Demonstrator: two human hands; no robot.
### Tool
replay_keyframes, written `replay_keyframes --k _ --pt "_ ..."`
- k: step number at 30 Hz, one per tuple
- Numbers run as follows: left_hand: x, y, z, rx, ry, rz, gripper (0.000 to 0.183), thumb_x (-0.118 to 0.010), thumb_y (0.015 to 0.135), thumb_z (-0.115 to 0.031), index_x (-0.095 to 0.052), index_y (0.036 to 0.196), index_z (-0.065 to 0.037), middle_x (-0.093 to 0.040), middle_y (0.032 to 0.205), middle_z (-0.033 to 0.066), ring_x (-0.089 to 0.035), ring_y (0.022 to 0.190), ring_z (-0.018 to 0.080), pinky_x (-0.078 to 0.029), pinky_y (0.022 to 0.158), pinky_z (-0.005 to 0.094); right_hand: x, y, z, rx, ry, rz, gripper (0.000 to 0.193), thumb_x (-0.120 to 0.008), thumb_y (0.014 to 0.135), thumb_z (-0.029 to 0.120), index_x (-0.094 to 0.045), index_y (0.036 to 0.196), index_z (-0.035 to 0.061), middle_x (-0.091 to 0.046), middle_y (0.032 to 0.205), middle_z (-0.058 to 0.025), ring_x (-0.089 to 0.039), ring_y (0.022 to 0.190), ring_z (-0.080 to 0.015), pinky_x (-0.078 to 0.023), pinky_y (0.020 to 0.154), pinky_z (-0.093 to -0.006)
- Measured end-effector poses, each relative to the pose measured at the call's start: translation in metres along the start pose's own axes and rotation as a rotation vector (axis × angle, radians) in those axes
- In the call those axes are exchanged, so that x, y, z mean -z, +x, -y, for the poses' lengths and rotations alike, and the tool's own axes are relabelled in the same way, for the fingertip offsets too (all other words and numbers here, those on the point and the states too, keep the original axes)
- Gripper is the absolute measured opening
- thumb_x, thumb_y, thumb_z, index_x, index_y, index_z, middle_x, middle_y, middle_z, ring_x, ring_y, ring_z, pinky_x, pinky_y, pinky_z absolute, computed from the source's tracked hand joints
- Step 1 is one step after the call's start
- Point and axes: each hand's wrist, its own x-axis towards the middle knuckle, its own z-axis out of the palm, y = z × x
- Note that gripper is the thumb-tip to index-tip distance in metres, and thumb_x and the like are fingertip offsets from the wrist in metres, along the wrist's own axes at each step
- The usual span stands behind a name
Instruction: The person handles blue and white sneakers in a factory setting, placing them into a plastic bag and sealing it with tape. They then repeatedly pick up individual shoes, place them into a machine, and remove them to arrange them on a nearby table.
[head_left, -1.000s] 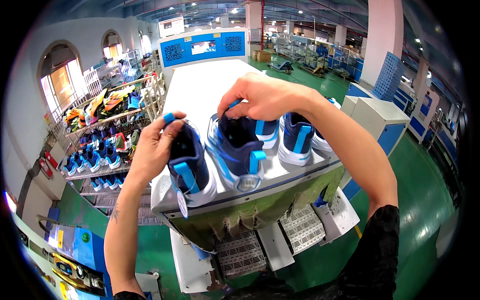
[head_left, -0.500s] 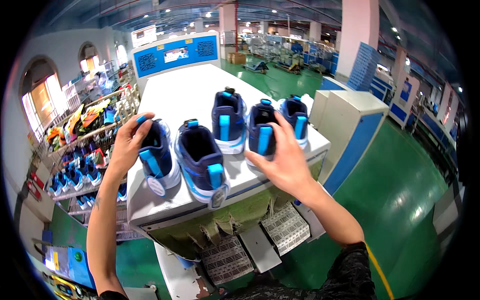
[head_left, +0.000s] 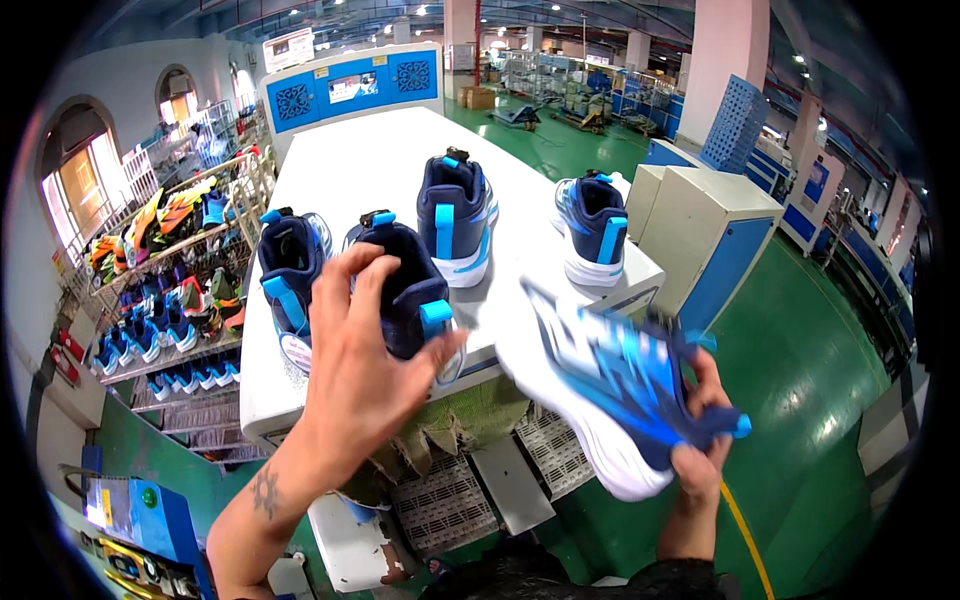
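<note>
The right hand [head_left: 707, 452] is clasping a blue-and-white shoe [head_left: 600, 385] around its heel collar, the toe pointing away from the grip toward the white table [head_left: 365, 165]. The left hand [head_left: 355, 375] is curving, thumb and fingers parted, at a standing navy shoe [head_left: 406, 328]; contact is hard to tell.

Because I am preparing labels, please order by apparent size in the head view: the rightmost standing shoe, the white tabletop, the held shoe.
1. White tabletop
2. Held shoe
3. Rightmost standing shoe
The held shoe looks nearer the camera; true shoe sizes are unsure.
</note>
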Motion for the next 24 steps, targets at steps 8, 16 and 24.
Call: replay_keyframes --k 8,16,24 --pt "0.046 -0.049 -0.009 -0.019 -0.475 -0.020 0.032 -0.075 0.062 0.000 -0.055 0.086 -0.003 -0.050 0.104 0.0145 -0.050 0.092 0.0260 -0.042 0.083 0.0346 0.064 -0.079 -0.014 -0.171 -0.704 0.244 0.040 -0.084 0.056 0.020 -0.051 0.072 0.0032 -0.057 0.126 -0.0253 -0.065 0.111 -0.0359 -0.051 0.096 -0.0429" --pt "0.091 -0.210 -0.046 0.303 -0.872 -0.196 0.034 -0.080 0.065 -0.012 -0.054 0.085 -0.007 -0.056 0.100 0.0104 -0.052 0.092 0.0277 -0.041 0.088 0.0466 0.024 -0.096 -0.114 -0.212 -0.888 0.263 0.047 -0.084 0.066 0.027 -0.064 0.103 0.0048 -0.055 0.133 -0.0222 -0.061 0.112 -0.0393 -0.048 0.096 -0.0401" --pt "-0.028 -0.286 -0.017 0.361 -0.513 0.141 0.031 -0.080 0.064 -0.017 -0.060 0.086 -0.008 -0.056 0.105 0.0095 -0.052 0.103 0.0268 -0.038 0.091 0.0388 -0.020 0.064 -0.055 0.477 -0.588 -0.170 0.035 -0.068 0.086 0.012 -0.057 0.116 -0.0010 -0.055 0.128 -0.0183 -0.055 0.119 -0.0304 -0.046 0.098 -0.0405"
